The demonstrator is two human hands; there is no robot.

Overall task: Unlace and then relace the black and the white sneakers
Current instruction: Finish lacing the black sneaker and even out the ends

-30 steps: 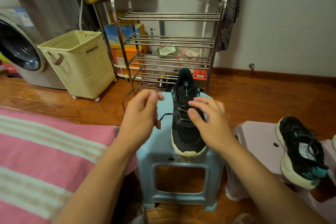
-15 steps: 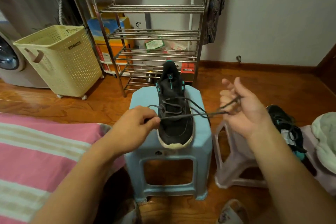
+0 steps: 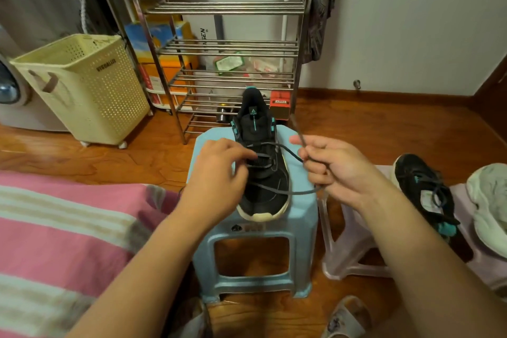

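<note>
Black sneaker sits toe-first on the blue stool, lace mid-threading: right hand now clenched on the lace end, held close beside the shoe, vs. stretched out wide w/ looser fingers 0.5 s ago. Left hand, then off the shoe's side pinching lace, now pinches at the eyelets; relacing looks partway, upper rows still to do.

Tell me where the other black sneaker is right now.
In the head view the second black sneaker lies at the right on the pale stool, next to the white sneaker and right of the right hand.
</note>
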